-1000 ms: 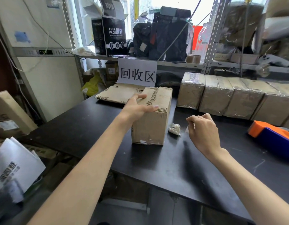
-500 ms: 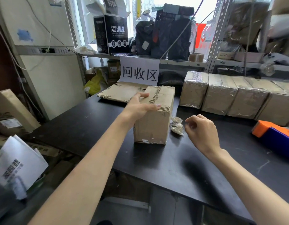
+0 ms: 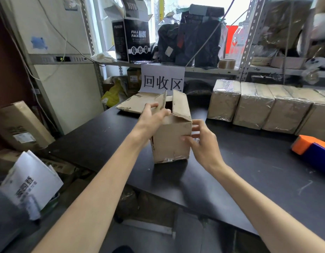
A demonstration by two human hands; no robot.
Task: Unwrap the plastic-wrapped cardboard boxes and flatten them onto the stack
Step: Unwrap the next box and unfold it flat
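Black tabletop (image 3: 249, 170) backed by cluttered shelving (image 3: 247, 42). Unwrapped box (image 3: 169, 143), flaps raised, is gripped by left hand (image 3: 150, 117) and right hand (image 3: 201, 143).

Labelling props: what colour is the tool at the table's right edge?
The tool is orange at one end, dark blue behind; head view.
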